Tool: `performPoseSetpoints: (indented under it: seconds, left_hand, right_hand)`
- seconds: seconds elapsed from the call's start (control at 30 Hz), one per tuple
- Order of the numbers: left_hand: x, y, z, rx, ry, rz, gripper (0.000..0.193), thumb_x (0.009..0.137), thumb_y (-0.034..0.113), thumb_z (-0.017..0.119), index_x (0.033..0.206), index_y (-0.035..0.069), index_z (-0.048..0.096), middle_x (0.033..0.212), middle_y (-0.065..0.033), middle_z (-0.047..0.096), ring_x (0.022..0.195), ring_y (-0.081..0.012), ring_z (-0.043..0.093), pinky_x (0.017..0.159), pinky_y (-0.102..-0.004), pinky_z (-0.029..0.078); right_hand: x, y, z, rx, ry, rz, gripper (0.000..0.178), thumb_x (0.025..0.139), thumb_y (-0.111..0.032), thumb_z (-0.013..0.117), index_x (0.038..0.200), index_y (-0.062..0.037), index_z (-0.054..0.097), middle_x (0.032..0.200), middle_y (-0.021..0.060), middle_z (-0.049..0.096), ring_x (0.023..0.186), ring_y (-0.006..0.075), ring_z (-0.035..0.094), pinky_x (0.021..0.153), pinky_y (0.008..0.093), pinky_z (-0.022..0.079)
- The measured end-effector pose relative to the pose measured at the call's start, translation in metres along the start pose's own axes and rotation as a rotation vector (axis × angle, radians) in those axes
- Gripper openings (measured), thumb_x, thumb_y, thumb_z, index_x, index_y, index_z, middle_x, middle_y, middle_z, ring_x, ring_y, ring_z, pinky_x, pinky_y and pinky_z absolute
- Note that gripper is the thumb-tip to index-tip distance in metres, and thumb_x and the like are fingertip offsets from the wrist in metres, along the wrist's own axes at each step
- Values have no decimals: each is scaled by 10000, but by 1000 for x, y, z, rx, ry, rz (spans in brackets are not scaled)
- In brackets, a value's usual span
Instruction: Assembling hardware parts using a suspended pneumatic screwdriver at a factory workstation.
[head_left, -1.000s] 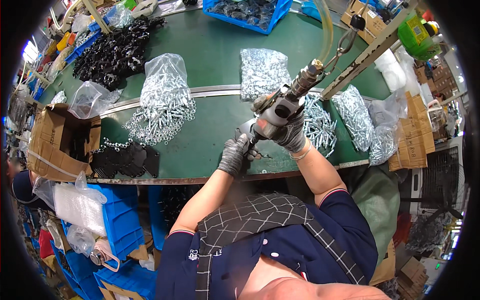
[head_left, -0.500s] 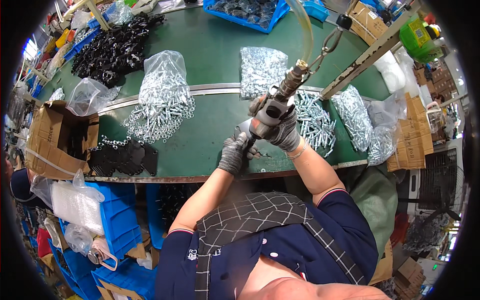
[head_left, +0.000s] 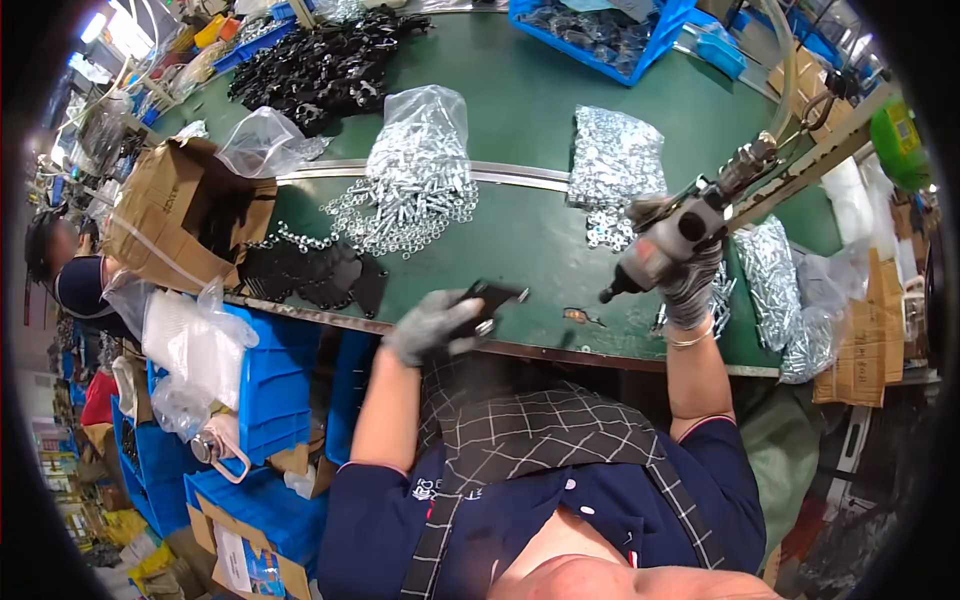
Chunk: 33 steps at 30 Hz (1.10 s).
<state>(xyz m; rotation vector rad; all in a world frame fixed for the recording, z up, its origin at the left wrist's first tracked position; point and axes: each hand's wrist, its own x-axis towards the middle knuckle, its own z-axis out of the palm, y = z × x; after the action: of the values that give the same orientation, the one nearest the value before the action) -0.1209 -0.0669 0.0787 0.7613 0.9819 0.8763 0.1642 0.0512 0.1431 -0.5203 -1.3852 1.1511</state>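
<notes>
My left hand [head_left: 425, 328], in a grey work glove, grips a small black metal plate [head_left: 490, 294] with shiny bolt ends sticking out, just over the bench's near edge. My gloved right hand [head_left: 692, 285] is wrapped round a grey and black air screwdriver [head_left: 675, 238], held apart from the plate. Its black nose points down and left; a hose and a hanging cable join its upper end. Between the hands a small tool or part with an orange-brown piece [head_left: 582, 317] lies on the green bench [head_left: 520, 235].
Loose bolts and nuts [head_left: 400, 215] spill from a clear bag. Black plates [head_left: 315, 280] lie beside an open cardboard box [head_left: 165, 215]. A bag of small metal parts [head_left: 615, 155], bagged bolts [head_left: 770, 285] and a blue bin [head_left: 620, 45] stand around. A slanted post [head_left: 810, 165] rises at right. Another person [head_left: 80, 275] is at far left.
My hands have come apart: the left has drawn away leftward with the black plate, the right has carried the screwdriver rightward. The whole view has turned toward the left.
</notes>
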Motion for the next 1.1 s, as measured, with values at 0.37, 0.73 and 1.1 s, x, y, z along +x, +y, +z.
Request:
performPoseSetpoints:
  seconds: [0.37, 0.73, 1.1]
  left_hand:
    - [-31, -3, -129, 1654, 815, -276, 750, 658, 422, 718, 1233, 47, 416, 1231, -229, 445, 1137, -358, 463, 920, -428, 415]
    - [-11, -2, -118, 1848, 765, -509, 429, 817, 339, 548, 1124, 51, 465, 1005, -177, 586, 875, -339, 619, 745, -427, 502]
    - [17, 2, -16, -25, 467, 172, 258, 792, 282, 655, 886, 47, 603, 695, -63, 618, 476, -89, 542, 372, -167, 370]
  right_hand:
    - [42, 61, -56, 559, -196, 43, 480, 796, -155, 652, 1201, -1, 446, 834, 42, 548, 805, 180, 550, 789, 329, 471]
    - [-30, 26, -132, -1557, -1092, 331, 310, 734, -131, 620, 1042, -158, 617, 976, 93, 573, 870, 287, 581, 722, 373, 476]
    - [-49, 64, -89, -1134, -825, 194, 251, 777, -109, 614, 1028, -125, 622, 924, 107, 606, 840, 279, 597, 717, 353, 480]
